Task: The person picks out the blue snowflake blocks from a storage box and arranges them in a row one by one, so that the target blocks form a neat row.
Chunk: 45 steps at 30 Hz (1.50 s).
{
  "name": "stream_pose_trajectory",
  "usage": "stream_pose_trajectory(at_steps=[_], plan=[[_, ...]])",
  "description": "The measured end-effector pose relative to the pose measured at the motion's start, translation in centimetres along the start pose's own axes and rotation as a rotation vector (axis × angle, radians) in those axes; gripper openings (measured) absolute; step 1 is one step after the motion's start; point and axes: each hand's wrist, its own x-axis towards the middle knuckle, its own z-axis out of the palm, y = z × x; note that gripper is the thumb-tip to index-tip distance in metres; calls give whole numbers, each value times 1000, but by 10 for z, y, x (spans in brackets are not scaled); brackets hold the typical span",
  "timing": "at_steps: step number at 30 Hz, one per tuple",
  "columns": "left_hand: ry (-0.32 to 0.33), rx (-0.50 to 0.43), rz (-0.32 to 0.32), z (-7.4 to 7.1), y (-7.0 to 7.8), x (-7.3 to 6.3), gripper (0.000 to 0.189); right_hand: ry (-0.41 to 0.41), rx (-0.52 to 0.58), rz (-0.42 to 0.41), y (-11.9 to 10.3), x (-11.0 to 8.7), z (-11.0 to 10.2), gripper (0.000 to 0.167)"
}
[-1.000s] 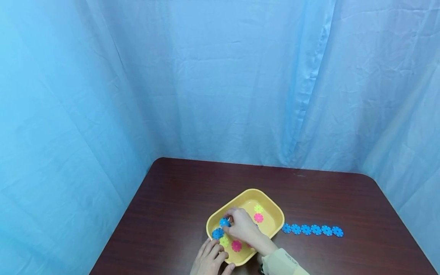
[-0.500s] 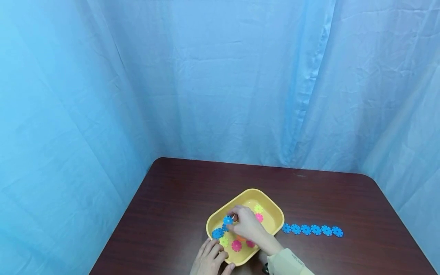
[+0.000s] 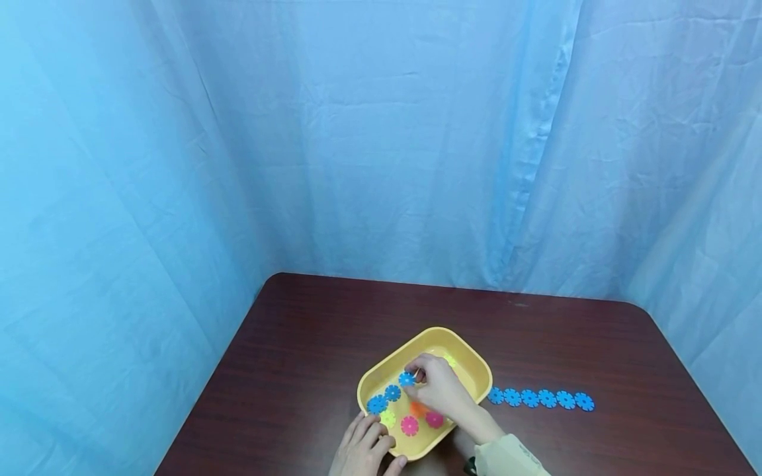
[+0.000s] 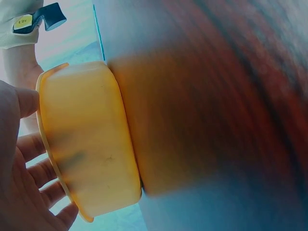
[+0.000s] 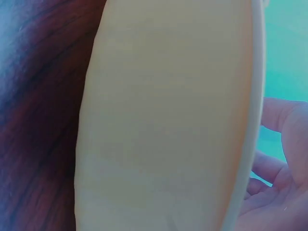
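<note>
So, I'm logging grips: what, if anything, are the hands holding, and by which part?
The right hand pinches a blue flower-shaped disc by its edge; the left hand holds the yellow tray by its near rim.

Creased pale blue curtains (image 3: 369,145) on three sides, round-cornered dark brown table (image 3: 297,350)

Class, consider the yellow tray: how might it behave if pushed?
The tray is probably light, since its wall looks translucent in the left wrist view. It would likely slide rather than tip, sitting low and broad on the table. The discs lying inside might shift.
</note>
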Motion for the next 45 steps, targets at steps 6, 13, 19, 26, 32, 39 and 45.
stream_pose_trajectory(at_steps=[6,13,19,26,32,39,45], plan=[[-10,-6,-2,0,0,0,21,32,-15,12,5,-2,-8,25],[-3,-13,-5,1,0,0,21,52,-24,41,11,-5,-16,25],[10,-8,4,2,0,-1,22,73,6,66,14,-9,-24,24],[-19,-21,-19,0,1,0,21,111,3,101,19,-13,-34,25],[-60,-35,-34,-3,2,1,20,150,16,115,23,-15,-42,24],[-83,-46,-44,-5,2,2,19,164,11,96,27,-18,-48,24],[-101,-50,-48,-6,3,2,20,173,-17,114,32,-19,-51,25]])
